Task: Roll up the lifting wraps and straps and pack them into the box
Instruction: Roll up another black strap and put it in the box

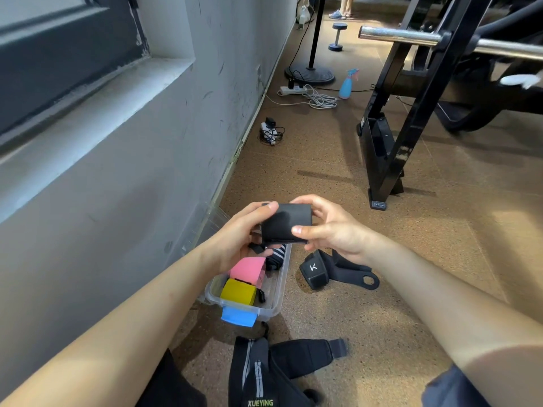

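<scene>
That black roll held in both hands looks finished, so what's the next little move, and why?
Probably lower the black roll into the clear box just beneath it. Both the left hand and the right hand pinch it, and it already looks tightly wound. The pink roll and yellow roll fill the near end, so the far end looks likelier.

A blue spray bottle (347, 84) stands on the floor (411, 259) near a white power strip (291, 90). A dumbbell (337, 36) stands farther back.

Blk wrap (286, 223); pink (248, 268), yellow (238, 292) rolls.
</scene>
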The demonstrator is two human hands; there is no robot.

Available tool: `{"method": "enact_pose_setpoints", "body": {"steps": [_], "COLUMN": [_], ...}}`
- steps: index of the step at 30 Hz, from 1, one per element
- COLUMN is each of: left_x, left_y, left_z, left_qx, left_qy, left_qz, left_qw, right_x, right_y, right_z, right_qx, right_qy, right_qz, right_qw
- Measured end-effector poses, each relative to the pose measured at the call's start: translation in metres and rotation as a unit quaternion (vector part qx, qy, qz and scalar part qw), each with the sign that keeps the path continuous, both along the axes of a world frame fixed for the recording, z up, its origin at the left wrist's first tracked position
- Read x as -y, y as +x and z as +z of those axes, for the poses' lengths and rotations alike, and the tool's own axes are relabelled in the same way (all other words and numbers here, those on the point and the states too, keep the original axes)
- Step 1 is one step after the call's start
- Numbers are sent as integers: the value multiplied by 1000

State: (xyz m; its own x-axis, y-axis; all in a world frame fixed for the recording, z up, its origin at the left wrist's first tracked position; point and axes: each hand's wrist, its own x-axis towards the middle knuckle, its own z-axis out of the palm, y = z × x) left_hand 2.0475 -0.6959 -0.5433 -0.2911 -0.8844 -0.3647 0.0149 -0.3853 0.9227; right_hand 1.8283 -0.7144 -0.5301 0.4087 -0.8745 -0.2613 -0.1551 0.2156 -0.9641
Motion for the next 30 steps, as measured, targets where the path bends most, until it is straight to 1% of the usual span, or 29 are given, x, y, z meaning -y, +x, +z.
{"method": "enact_pose_setpoints", "body": {"steps": [3, 5, 7, 10, 12, 15, 18, 20, 23, 26, 27, 28, 30], "left_x": [5, 9, 13, 17, 25, 37, 42, 42, 35, 28, 26, 25, 22], "left_y": [5, 11, 15, 16, 17, 17, 14, 13, 10, 1, -3, -6, -10], "left_z": [-2, -3, -6, -11, -20, -38, -70, -99, -137, -170, -180, -189, -205], "left_qx": [28, 60, 68, 89, 98, 139, 188, 249, 338, 391, 399, 392, 354], "left_qy": [8, 11, 25, 38, 36, 36, 31, 8, -26, -70, -79, -78, -61], "left_qz": [-9, -45, -67, -74, -54, -1, -5, -30, -68, -52, -48, -43, -25], "left_qw": [1000, 997, 995, 993, 993, 990, 982, 968, 938, 916, 912, 916, 933], "right_x": [-2, -2, 1, 9, 18, 33, 40, 38, 31, 21, 19, 18, 20], "right_y": [2, 1, 0, 0, 1, 0, 2, 4, 2, -1, -2, -3, -6], "right_z": [-3, -4, -8, -24, -41, -75, -115, -139, -174, -197, -201, -203, -203], "right_qx": [-15, -12, -18, -43, -71, -145, -184, -213, -290, -315, -314, -315, -326], "right_qy": [-43, -45, -40, -40, -38, -44, -35, -36, -80, -96, -98, -105, -127], "right_qz": [38, 60, 82, 91, 59, -33, -73, -55, 9, 37, 33, 30, 40], "right_qw": [998, 997, 996, 994, 995, 988, 980, 975, 953, 944, 944, 943, 936]}}
